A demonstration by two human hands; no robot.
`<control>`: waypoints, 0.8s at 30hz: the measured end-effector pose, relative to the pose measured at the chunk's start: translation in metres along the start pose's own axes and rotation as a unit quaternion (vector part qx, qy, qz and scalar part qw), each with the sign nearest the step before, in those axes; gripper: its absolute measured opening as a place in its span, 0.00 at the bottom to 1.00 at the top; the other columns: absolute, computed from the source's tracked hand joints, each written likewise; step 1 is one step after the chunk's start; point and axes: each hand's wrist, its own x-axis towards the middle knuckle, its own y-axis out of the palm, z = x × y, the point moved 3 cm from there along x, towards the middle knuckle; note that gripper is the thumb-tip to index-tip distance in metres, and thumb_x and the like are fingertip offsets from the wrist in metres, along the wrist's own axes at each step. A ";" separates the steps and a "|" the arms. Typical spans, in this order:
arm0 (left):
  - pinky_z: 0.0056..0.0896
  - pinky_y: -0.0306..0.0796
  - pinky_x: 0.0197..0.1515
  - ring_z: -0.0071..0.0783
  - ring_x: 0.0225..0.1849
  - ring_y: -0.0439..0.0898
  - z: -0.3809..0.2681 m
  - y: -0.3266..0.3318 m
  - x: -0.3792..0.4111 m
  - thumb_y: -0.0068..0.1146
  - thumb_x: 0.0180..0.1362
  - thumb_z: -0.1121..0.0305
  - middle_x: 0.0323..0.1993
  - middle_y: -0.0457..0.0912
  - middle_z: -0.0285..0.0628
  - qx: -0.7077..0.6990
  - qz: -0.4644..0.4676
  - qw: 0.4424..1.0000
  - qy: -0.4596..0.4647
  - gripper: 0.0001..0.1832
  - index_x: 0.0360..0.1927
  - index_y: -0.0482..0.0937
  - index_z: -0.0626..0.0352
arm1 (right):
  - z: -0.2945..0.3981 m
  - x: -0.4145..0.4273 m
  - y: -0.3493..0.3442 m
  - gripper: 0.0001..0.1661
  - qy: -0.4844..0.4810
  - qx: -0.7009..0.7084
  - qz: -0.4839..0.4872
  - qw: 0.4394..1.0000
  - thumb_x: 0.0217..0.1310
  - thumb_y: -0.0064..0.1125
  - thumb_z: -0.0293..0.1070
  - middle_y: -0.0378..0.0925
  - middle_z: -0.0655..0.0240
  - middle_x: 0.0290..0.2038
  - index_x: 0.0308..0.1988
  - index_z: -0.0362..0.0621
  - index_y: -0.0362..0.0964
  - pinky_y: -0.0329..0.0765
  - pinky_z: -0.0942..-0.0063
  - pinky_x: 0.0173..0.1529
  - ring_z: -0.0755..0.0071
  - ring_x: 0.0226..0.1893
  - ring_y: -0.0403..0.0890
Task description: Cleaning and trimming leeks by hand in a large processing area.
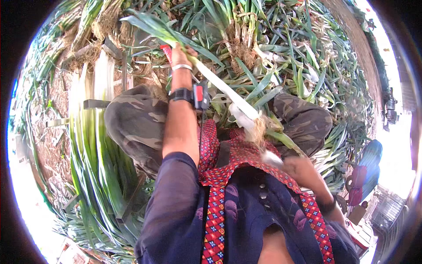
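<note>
A long leek (227, 86) slants down across the view, its green top at the upper left and its white shank and roots over my lap. My left hand (181, 55) is closed around it where the leaves begin. Near the root end, my right hand (298, 170) is blurred by motion. A stripped outer leaf (285, 138) runs from beside the roots into the fingers of my right hand. A pale, blurred piece (272, 158) shows at those fingers; what it is I cannot tell.
At the left, trimmed leeks (89, 132) lie in a metal rack (95, 104). Untrimmed leeks (242, 33) with roots stand ahead, and leaf scraps (296, 66) cover the ground to the right. A red-patterned apron (216, 224) covers my lap. A person (362, 175) is at the far right.
</note>
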 end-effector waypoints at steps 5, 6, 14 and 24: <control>0.20 0.58 0.18 0.21 0.15 0.62 -0.019 0.032 -0.018 0.42 0.57 0.46 0.20 0.66 0.33 -0.192 0.272 0.941 -0.067 0.23 0.26 0.64 0.59 | -0.036 -0.003 -0.021 0.36 0.095 0.246 -0.019 0.965 0.56 0.52 0.36 0.74 0.67 0.36 0.61 0.43 0.48 0.74 0.74 0.35 0.77 0.27 0.72; 0.20 0.58 0.18 0.21 0.16 0.63 -0.010 0.041 -0.026 0.44 0.56 0.47 0.21 0.66 0.33 -0.230 0.282 0.927 -0.088 0.23 0.27 0.65 0.60 | -0.039 0.016 -0.027 0.39 0.046 0.271 -0.085 0.958 0.60 0.48 0.45 0.74 0.57 0.45 0.63 0.43 0.42 0.72 0.80 0.30 0.77 0.24 0.74; 0.20 0.58 0.17 0.20 0.15 0.61 -0.001 0.049 -0.054 0.50 0.52 0.45 0.16 0.63 0.31 -0.315 0.280 0.896 -0.138 0.25 0.25 0.66 0.60 | 0.088 0.140 -0.019 0.25 -0.238 0.398 -0.025 0.885 0.65 0.36 0.45 0.73 0.72 0.34 0.52 0.40 0.65 0.67 0.83 0.30 0.79 0.25 0.69; 0.20 0.57 0.15 0.20 0.12 0.60 -0.021 0.027 -0.018 0.34 0.55 0.36 0.13 0.62 0.29 -0.144 0.217 0.965 -0.010 0.30 0.22 0.65 0.56 | -0.029 0.011 -0.011 0.12 0.034 0.379 -0.007 0.925 0.58 0.48 0.34 0.73 0.74 0.26 0.39 0.38 0.69 0.66 0.83 0.29 0.85 0.24 0.68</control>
